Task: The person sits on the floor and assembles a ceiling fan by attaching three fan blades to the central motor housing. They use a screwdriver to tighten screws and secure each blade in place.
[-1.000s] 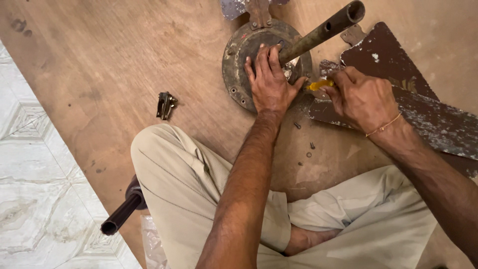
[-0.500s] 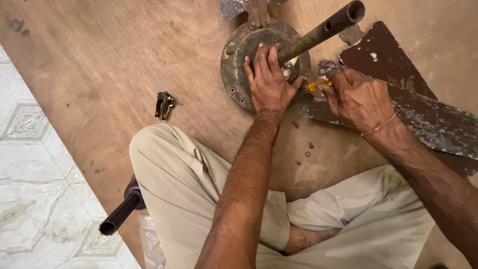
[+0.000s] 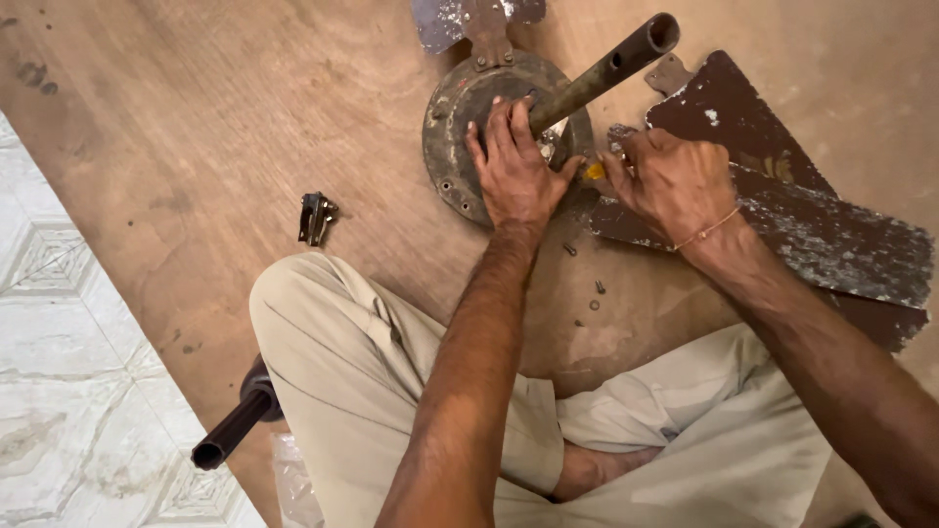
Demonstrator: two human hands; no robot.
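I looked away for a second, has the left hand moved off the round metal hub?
No. The left hand lies flat on the round hub, beside the rod, as it did a second ago.

Seen from above, cross-legged on a brown board floor [image 3: 176, 147]. Left hand [image 3: 515, 171] pressed flat on a round, rusty motor housing [image 3: 452, 127], fingers spread beside a dark metal pipe [image 3: 606, 68] rising at a tilt from the housing's centre. Right hand [image 3: 668, 181] closed around a yellow-handled tool [image 3: 594, 171], tip hidden, just beside the housing's right edge. Worn brown fan blade [image 3: 782, 205] lying under the right wrist; second blade [image 3: 469, 20] at the top edge. Small screws [image 3: 587, 293] loose near the knee. Metal clip [image 3: 315, 217] well apart to the left. Black tube [image 3: 235, 430] beside the left thigh.
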